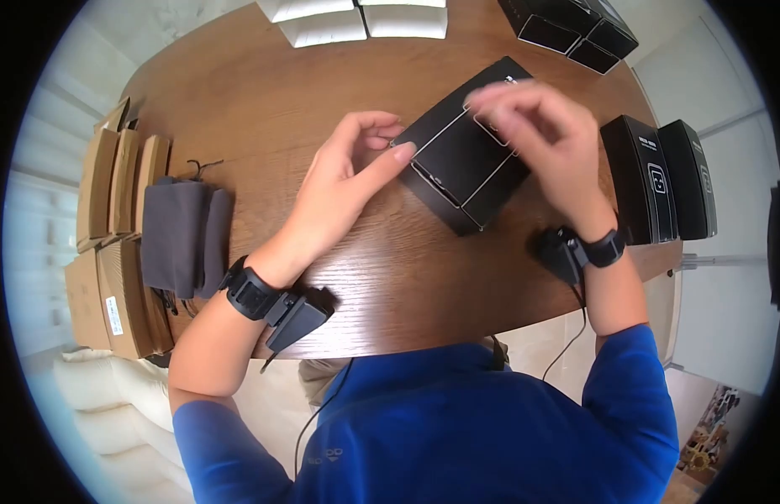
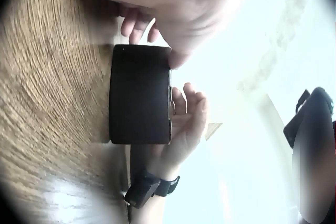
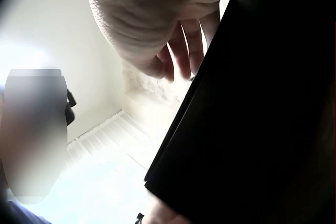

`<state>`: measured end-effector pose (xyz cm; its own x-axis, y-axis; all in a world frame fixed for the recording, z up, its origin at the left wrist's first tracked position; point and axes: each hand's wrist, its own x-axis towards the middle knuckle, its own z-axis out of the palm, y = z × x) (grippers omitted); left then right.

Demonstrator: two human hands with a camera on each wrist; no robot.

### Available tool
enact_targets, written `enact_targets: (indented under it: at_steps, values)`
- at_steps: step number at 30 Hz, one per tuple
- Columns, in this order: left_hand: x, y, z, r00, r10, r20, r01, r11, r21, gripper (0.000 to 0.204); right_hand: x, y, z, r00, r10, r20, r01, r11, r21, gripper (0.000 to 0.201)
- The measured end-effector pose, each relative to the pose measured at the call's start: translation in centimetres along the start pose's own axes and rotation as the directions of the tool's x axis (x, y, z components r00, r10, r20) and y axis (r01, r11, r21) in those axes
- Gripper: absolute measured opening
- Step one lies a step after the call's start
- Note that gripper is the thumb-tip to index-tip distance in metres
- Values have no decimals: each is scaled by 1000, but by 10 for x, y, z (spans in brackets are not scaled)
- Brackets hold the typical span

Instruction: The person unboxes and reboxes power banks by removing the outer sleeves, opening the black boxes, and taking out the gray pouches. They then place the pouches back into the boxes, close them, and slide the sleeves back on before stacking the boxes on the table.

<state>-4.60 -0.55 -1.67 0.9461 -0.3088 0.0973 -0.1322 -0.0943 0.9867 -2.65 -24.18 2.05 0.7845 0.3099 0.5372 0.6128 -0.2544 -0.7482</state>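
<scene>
A black box [image 1: 457, 160] with thin white lines on its top lies at an angle on the wooden table; its dark side [image 2: 140, 95] faces the left wrist camera. My left hand [image 1: 344, 172] is at its left corner, the thumb resting on the top edge and the other fingers loosely bent beside the corner. Over the far right part of the lid hovers my right hand [image 1: 554, 139], slightly blurred, fingers bent, with nothing visible in its grasp. In the right wrist view its fingers [image 3: 181, 50] hang just above the lid's edge.
Two upright black boxes [image 1: 650, 181] stand at the right, with more black boxes [image 1: 571, 34] at the far right. White open boxes [image 1: 365, 23] are at the back. Brown cardboard boxes [image 1: 113, 290] and dark grey cloth pouches [image 1: 178, 235] line the left side.
</scene>
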Motion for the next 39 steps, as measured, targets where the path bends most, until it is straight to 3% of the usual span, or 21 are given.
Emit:
enact_targets:
  at_steps: [1, 3, 5, 8, 9, 10, 11, 12, 13, 14, 15, 19, 21, 23, 26, 29, 31, 33, 35, 36, 39]
  values:
    - [0, 0, -2, 1000, 18, 11, -18, 999, -35, 33, 4, 6, -6, 994, -1, -108, -1, 1000, -17, 13]
    - [-1, 0, -5, 999, 32, -33, -33, 999, -38, 32, 12, 24, -27, 968, -53, -247, -9, 970, -244, 16]
    - [0, -2, -10, 996, 47, -73, -50, 998, -42, 30, 15, 33, -40, 921, 103, -376, -171, 973, -153, 23]
    - [1, 2, -11, 973, -53, -223, 10, 982, -188, 32, 14, 54, -56, 925, 127, -359, -235, 932, -276, 32]
    - [0, 5, -13, 976, -43, -215, 5, 985, -175, 32, 14, 58, -56, 932, 224, -285, -296, 924, -243, 37]
    - [-3, 6, -17, 987, -115, -115, 92, 977, -191, 41, 13, 61, -56, 926, 317, -204, -358, 909, -212, 42]
    - [-4, 8, -20, 982, -187, -15, 181, 964, -196, 50, 11, 62, -56, 924, 314, -218, -358, 911, -205, 42]
    - [-4, 12, -14, 970, -241, 21, 240, 954, -179, 62, 11, 54, -50, 884, 446, -140, -460, 883, -91, 43]
    - [-3, 15, -20, 922, -298, 246, 339, 930, -143, 63, 11, 49, -48, 828, 559, -43, -559, 829, 14, 44]
    - [-5, 20, -18, 868, -326, 374, 366, 930, -40, 62, 10, 48, -50, 820, 571, 43, -572, 820, 26, 48]
    - [-7, 25, -14, 794, -359, 491, 377, 924, 65, 61, 10, 49, -51, 821, 570, 35, -571, 821, 32, 48]
    - [-11, 29, -10, 711, -395, 582, 474, 881, 19, 59, 10, 48, -51, 783, 613, 110, -622, 778, 91, 49]
    - [-9, 25, -11, 752, -397, 526, 533, 835, -132, 55, 11, 51, -49, 786, 602, 141, -616, 782, 93, 46]
    - [-9, 24, -12, 765, -371, 526, 504, 854, -130, 56, 10, 50, -47, 795, 588, 151, -606, 784, 134, 49]
    - [-14, 28, -9, 796, -328, 508, 432, 896, -99, 57, 11, 42, -46, 887, 450, 107, -459, 828, 322, 52]
    - [-15, 24, -6, 804, -301, 512, 398, 913, -88, 56, 13, 36, -48, 921, 388, 33, -380, 877, 295, 51]
    - [-16, 19, 0, 927, -211, 311, 254, 961, -107, 51, 14, 37, -44, 919, 392, -44, -354, 869, 344, 51]
    - [-11, 14, -3, 940, -208, 269, 250, 959, -131, 52, 15, 34, -38, 912, 395, -114, -324, 861, 392, 51]
    - [-6, 8, -5, 989, -129, 75, 136, 986, -94, 51, 14, 27, -33, 906, 385, -177, -244, 815, 525, 61]
    - [-1, 4, -9, 998, -64, 22, 66, 993, -95, 51, 14, 26, -33, 909, 389, -151, -248, 796, 552, 70]
    - [1, 1, -12, 997, -79, 5, 79, 986, -149, 54, 12, 18, -28, 907, 416, -65, -317, 776, 546, 77]
